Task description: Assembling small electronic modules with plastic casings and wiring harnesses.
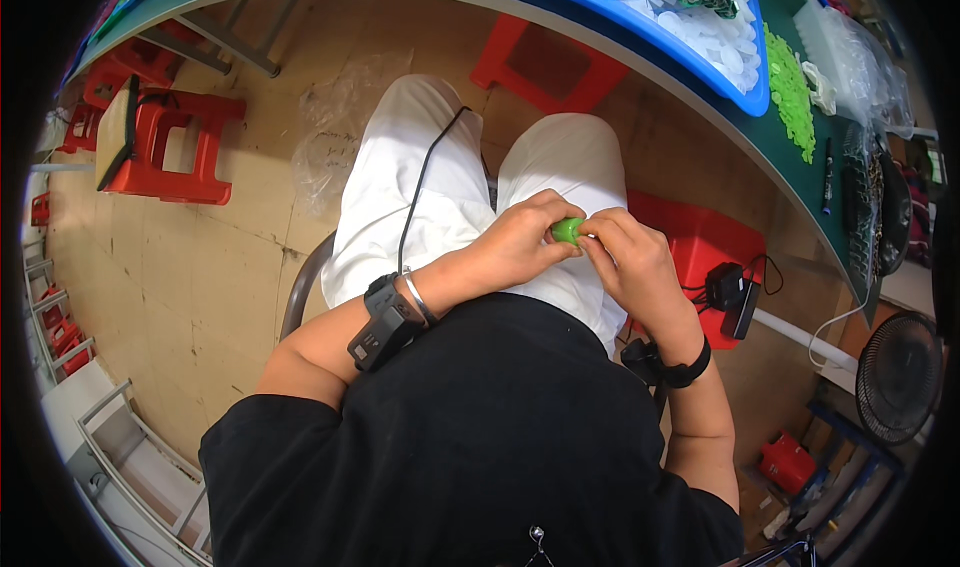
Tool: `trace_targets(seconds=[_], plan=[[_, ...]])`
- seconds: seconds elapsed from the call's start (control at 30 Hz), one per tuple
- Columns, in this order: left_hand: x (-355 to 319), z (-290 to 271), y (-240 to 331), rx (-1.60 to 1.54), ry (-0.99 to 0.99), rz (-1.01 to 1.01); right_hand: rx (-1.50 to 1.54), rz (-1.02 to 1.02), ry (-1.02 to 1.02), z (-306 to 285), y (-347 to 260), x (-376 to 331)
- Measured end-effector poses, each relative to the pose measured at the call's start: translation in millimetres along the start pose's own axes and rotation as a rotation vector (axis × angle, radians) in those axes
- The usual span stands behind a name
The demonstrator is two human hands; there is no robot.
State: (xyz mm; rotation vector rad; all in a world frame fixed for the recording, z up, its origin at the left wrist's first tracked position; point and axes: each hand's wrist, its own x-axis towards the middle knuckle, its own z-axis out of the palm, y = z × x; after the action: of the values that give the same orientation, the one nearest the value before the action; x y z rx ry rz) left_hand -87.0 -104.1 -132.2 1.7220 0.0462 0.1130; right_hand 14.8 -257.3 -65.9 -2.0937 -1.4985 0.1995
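Hands: I see my left hand (520,239) and right hand (625,257) meeting over my lap, just right of the frame's centre.
Held piece: a small round green plastic cap (567,231) sits between the two hands, touching both.
Left hand: fingers curled closed around the cap's left side.
Right hand: fingertips (590,235) pinched closed on its right edge.
Wrists: a black strap-on device (385,327) and a thin silver bangle (418,297) on my left; a black band (680,369) on my right.
Bench: a blue plastic tray (700,52) of white discs curves across the top, with a heap of green plastic caps (790,92) at the upper right.
Floor: red plastic stools (180,147) at the upper left.
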Motion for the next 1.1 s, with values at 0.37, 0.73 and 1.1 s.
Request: trace_targets(seconds=[0.37,0.73,1.1], plan=[[-4,1,-4,0.012,-0.077,0.073,0.398,0.433,-0.218,-4,9,6],[-17,13,-15,0.026,-0.238,0.006,0.291,0.261,-0.482,11,20,-2],[-10,6,-7,-0.105,-0.324,-0.106,0.966,0.697,-0.520,2,33,-15]])
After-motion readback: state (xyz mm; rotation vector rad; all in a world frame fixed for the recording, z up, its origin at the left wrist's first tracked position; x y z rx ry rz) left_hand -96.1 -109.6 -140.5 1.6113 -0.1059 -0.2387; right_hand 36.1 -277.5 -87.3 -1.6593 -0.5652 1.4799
